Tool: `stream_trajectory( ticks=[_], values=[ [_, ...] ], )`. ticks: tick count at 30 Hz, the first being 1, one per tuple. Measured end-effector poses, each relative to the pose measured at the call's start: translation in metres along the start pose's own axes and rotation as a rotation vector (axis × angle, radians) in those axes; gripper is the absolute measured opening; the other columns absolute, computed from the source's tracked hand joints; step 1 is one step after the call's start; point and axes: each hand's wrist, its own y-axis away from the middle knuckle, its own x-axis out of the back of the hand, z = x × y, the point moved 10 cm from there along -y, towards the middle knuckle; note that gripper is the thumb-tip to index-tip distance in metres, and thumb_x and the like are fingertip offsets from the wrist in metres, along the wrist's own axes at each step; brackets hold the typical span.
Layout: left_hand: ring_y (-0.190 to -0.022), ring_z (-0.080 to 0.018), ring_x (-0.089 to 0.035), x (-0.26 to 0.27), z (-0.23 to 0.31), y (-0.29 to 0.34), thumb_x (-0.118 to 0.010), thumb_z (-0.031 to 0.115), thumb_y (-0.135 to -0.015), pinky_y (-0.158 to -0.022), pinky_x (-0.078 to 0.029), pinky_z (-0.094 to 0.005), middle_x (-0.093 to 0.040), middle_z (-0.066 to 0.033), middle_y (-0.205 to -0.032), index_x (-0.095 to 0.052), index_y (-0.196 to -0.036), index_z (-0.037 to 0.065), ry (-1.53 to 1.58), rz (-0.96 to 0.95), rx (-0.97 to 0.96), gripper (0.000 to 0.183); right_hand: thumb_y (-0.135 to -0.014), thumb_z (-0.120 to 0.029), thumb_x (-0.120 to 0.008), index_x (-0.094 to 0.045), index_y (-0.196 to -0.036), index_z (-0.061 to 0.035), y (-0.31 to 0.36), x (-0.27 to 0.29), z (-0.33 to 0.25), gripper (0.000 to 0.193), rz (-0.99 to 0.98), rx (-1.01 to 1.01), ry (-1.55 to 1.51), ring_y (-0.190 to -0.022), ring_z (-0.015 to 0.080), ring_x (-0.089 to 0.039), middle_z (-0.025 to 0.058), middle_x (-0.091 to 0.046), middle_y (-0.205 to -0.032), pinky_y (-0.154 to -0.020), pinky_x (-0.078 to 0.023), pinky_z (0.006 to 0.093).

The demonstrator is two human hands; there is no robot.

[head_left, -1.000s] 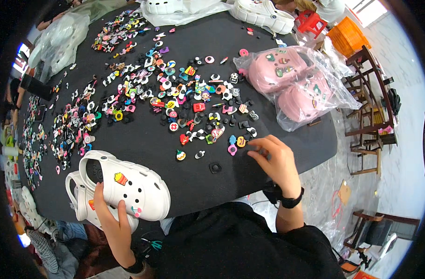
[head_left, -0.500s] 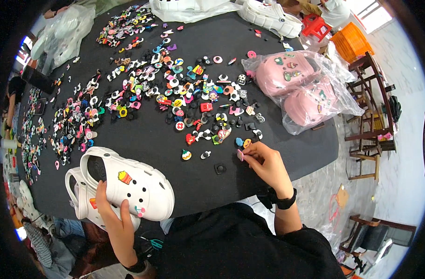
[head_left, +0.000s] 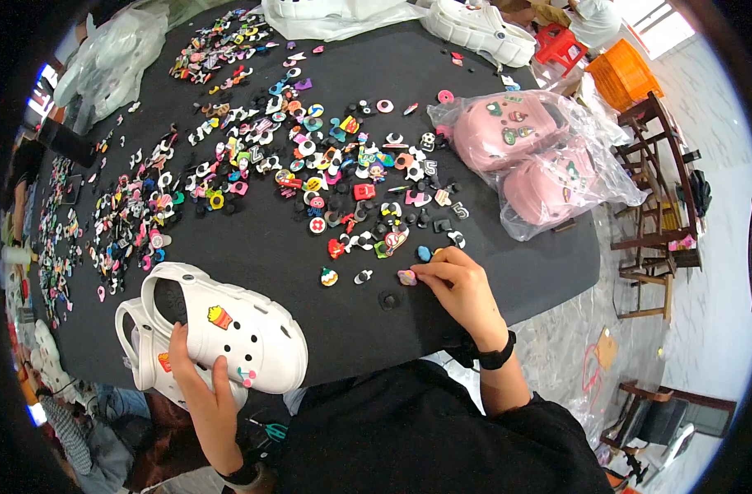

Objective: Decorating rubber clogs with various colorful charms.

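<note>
A pair of white clogs (head_left: 265,317) is at the near left of the black table, with my left hand (head_left: 201,387) closed around the side of the front one. Fries and cherry charms sit on its upper, beside several dark holes. Between the thumb and fingers of my right hand (head_left: 462,288) is a small pink and purple shoe charm (head_left: 406,277), held low over the table. Nearby lie a black charm (head_left: 388,300), a white-and-black charm (head_left: 363,277) and a round green, white and orange charm (head_left: 329,277).
Many loose shoe charms (head_left: 252,156) spread across the black table (head_left: 368,329). Pink clogs (head_left: 508,132) in clear plastic lie at the right, another white clog (head_left: 483,34) at the far edge. Beyond stand a red stool (head_left: 560,45), an orange crate (head_left: 625,72) and wooden stools (head_left: 656,181).
My right hand has moved a little left with the charm, whose colourful face now shows more. My left hand and the white clogs have barely shifted.
</note>
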Motion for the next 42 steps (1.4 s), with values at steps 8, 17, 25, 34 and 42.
stream_trajectory(
  ticks=[8,17,25,34,42],
  values=[
    [-0.139,-0.0356,-0.031,0.002,-0.006,0.002,-0.052,0.001,-0.088,-0.115,-0.022,-0.0436,-0.034,-0.0230,-0.148,-0.029,-0.144,-0.004,-0.039,-0.010,-0.006,0.060,-0.081,-0.007,-0.071,-0.072,-0.096,-0.0060,0.006,0.048,0.018,0.016,0.129,-0.119,0.087,-0.069,0.0241,-0.063,0.0098,-0.063,-0.081,-0.062,-0.049,0.0321],
    [-0.135,-0.0331,-0.034,0.002,-0.001,0.000,-0.048,-0.001,-0.089,-0.115,-0.021,-0.0410,-0.036,-0.0236,-0.143,-0.030,-0.144,-0.004,0.014,0.011,-0.008,0.058,-0.075,-0.013,-0.076,-0.072,-0.100,-0.0136,-0.003,0.045,0.018,0.026,0.050,-0.123,0.191,-0.070,0.0230,-0.064,0.0054,-0.062,-0.083,-0.063,-0.051,0.0332],
    [-0.133,-0.0334,-0.035,0.001,-0.003,0.000,-0.048,0.001,-0.090,-0.113,-0.023,-0.0409,-0.037,-0.0241,-0.142,-0.030,-0.144,-0.004,0.010,0.002,0.000,0.057,-0.074,-0.019,-0.078,-0.073,-0.095,-0.0121,0.002,0.041,0.023,0.023,-0.002,-0.142,0.300,-0.071,0.0227,-0.064,0.0046,-0.062,-0.080,-0.064,-0.051,0.0333],
    [-0.132,-0.0336,-0.037,0.001,-0.007,0.000,-0.048,0.002,-0.090,-0.113,-0.024,-0.0408,-0.038,-0.0244,-0.141,-0.030,-0.145,-0.004,0.023,-0.005,0.011,0.057,-0.073,-0.012,-0.079,-0.071,-0.100,-0.0067,0.017,0.048,0.030,0.028,0.022,-0.165,0.024,-0.066,0.0177,-0.060,0.0061,-0.061,-0.081,-0.062,-0.050,0.0296],
    [-0.132,-0.0333,-0.037,0.001,-0.004,-0.001,-0.049,0.004,-0.090,-0.113,-0.023,-0.0409,-0.038,-0.0247,-0.141,-0.031,-0.144,-0.005,0.007,0.004,0.011,0.057,-0.074,-0.006,-0.076,-0.070,-0.101,-0.0045,0.020,0.050,0.032,0.028,-0.083,-0.146,0.036,-0.072,0.0200,-0.062,0.0084,-0.062,-0.086,-0.066,-0.050,0.0308]
  ],
)
